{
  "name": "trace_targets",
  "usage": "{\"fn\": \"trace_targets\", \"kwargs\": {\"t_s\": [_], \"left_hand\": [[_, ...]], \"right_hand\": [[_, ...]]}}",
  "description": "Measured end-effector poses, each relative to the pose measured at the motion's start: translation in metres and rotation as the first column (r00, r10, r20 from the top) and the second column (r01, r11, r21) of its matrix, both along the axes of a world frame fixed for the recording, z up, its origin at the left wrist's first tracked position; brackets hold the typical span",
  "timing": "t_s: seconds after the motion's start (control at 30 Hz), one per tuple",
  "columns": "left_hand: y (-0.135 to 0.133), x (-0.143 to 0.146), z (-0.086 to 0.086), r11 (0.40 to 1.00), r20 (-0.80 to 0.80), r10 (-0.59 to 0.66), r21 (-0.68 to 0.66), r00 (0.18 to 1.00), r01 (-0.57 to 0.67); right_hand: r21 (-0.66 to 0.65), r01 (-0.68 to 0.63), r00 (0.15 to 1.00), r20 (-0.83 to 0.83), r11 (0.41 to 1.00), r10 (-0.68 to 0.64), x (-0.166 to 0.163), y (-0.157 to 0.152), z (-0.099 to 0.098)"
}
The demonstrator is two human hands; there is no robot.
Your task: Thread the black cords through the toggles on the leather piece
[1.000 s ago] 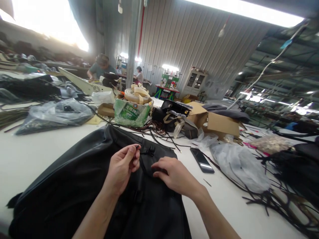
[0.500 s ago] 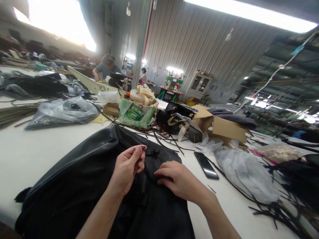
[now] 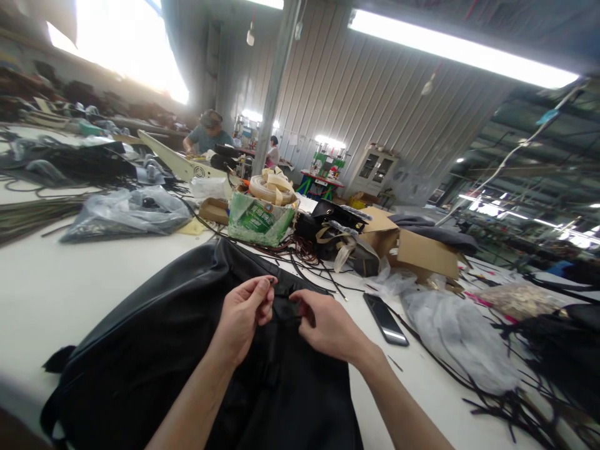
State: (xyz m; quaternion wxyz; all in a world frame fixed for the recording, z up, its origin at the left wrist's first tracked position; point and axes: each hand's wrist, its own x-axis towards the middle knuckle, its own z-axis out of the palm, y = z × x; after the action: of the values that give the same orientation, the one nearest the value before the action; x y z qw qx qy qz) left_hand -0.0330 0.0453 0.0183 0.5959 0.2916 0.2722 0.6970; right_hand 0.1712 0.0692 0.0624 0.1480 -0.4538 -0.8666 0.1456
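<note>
A black leather-like bag (image 3: 187, 331) lies across the white table in front of me. My left hand (image 3: 248, 312) is closed in a pinch over its upper part. Between thumb and forefinger shows the dark tip of a thin black strap (image 3: 272, 282), most of it hidden by the fingers. Just right of the pinch, a black buckle (image 3: 282, 290) lies on the bag. My right hand (image 3: 323, 322) hovers at the bag's right side, fingers curled but apart, the forefinger close to the buckle. Whether it touches the buckle, I cannot tell.
A phone (image 3: 385, 320) lies right of the bag, near a clear plastic bag (image 3: 462, 344) and black cords. Behind stand a green-and-white tub (image 3: 255, 222) of tape rolls and an opened carton (image 3: 426, 253). A co-worker (image 3: 209, 132) sits farther back.
My right hand has risen from the bag's surface toward the buckle, its fingers more curled. My left hand keeps its pinch in nearly the same place. The view has tilted slightly upward.
</note>
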Motion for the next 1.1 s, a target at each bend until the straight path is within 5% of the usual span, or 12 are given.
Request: {"fn": "trace_targets", "kwargs": {"t_s": [0.1, 0.2, 0.3, 0.43, 0.57, 0.73, 0.9, 1.0, 1.1], "left_hand": [[0.000, -0.001, 0.002, 1.000, 0.011, 0.004, -0.002, 1.000, -0.004], [0.000, -0.002, 0.004, 1.000, 0.024, 0.019, -0.004, 1.000, -0.019], [0.000, -0.002, 0.004, 1.000, 0.041, 0.028, 0.002, 0.999, -0.028], [0.001, -0.003, 0.003, 0.999, 0.048, 0.031, 0.013, 0.998, -0.031], [0.001, -0.003, 0.002, 0.999, 0.036, 0.045, -0.002, 0.998, -0.045], [0.001, -0.003, -0.001, 0.999, 0.013, 0.037, -0.013, 0.999, -0.037], [0.001, -0.003, -0.002, 1.000, -0.009, 0.029, -0.010, 1.000, -0.030], [0.001, -0.002, -0.002, 1.000, -0.008, 0.001, -0.027, 1.000, -0.001], [-0.002, 0.001, -0.004, 0.997, -0.022, -0.069, -0.048, 0.997, 0.068]], "right_hand": [[-0.061, 0.132, 0.988, -0.072, 0.989, -0.136, 0.010, 0.010, -0.004], [0.056, 0.181, 0.984, -0.016, 0.982, -0.180, 0.016, 0.005, 0.000], [0.151, 0.148, 0.989, -0.052, 0.977, -0.141, 0.013, -0.010, 0.009], [0.077, 0.046, 0.999, 0.007, 0.996, -0.047, -0.006, -0.023, 0.013], [0.061, 0.145, 0.963, 0.222, 0.987, -0.155, -0.021, -0.011, 0.002], [-0.033, 0.050, 0.984, 0.174, 0.998, -0.043, -0.018, 0.002, 0.001], [-0.132, 0.009, 0.982, -0.184, 0.991, -0.033, -0.004, -0.004, 0.002], [-0.307, -0.063, 0.810, -0.571, 0.950, -0.131, 0.008, -0.011, -0.007], [-0.316, -0.115, 0.655, -0.737, 0.942, -0.168, 0.021, -0.020, -0.017]]}}
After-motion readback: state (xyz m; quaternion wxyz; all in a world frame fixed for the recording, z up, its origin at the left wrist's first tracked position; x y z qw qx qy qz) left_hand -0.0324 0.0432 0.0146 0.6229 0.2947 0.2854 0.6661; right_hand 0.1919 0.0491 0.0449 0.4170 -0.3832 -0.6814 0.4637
